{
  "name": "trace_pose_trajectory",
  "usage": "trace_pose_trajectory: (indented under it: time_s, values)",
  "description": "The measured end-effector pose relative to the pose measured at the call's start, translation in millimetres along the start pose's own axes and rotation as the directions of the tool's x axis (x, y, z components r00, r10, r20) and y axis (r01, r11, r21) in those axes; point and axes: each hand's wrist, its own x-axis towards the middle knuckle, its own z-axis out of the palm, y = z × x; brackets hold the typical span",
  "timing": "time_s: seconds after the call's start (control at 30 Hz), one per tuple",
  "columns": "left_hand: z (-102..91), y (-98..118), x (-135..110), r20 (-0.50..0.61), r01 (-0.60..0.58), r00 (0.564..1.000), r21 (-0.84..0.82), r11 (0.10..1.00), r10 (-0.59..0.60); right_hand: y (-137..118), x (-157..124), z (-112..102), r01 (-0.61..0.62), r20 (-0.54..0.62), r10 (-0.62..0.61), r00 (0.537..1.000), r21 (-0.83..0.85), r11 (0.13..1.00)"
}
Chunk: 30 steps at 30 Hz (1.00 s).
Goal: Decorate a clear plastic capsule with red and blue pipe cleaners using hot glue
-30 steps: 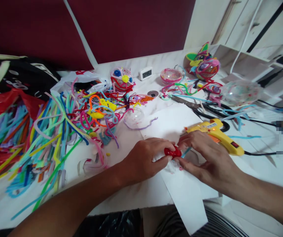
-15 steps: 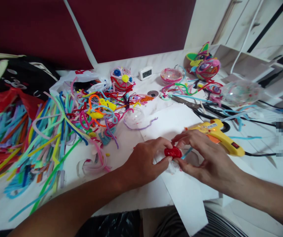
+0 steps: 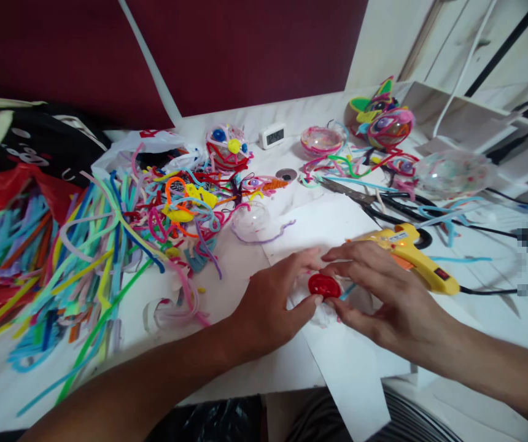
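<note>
A glossy red oval piece (image 3: pixel 324 285) lies on a clear plastic rounded shell (image 3: pixel 299 294), low in the middle of the view. From the left, my left hand (image 3: pixel 277 301) curls round the shell, its thumb tip at the red piece's lower edge. My right hand (image 3: pixel 384 288) curves in from the right, thumb beside the red piece and fingers arched above it. Between the hands a bit of light blue pipe cleaner (image 3: pixel 348 291) shows. The fingers hide much of the shell. Under it are white paper sheets (image 3: pixel 337 224).
A yellow hot glue gun (image 3: pixel 423 261) lies right, with black-handled scissors (image 3: pixel 360 196) behind it. Many pipe cleaners (image 3: pixel 93 258) cover the left side. Farther back stand a decorated ball (image 3: pixel 228 147), a digital clock (image 3: pixel 273 136) and a clear bowl (image 3: pixel 455 174).
My fingers have loosened around the red piece and spread a little apart. More of its surface shows now, and it looks flatter and wider. The shell stays in place.
</note>
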Motion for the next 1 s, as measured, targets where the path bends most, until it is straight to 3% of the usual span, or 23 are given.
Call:
trace_pose_trajectory:
  time_s: [0.23, 0.67, 1.0]
  values:
    - [-0.3, -0.9, 4.1, -0.088, -0.062, 0.994, 0.015, 0.998, 0.063, -2.5, 2.5, -3.4, -0.020, 0.097, 0.020, 0.995, -0.006, 1.000]
    - [4.8, -8.8, 0.0, -0.153, -0.205, 0.964, 0.092, 0.974, 0.218, -1.6, 2.1, -4.0, -0.026, 0.093, 0.026, 0.995, 0.002, 1.000]
    - [4.1, -10.2, -1.3, -0.125, -0.248, 0.957, 0.115, 0.962, 0.261, 1.9, 2.1, -2.6, -0.011, 0.080, 0.009, 0.997, 0.026, 1.000]
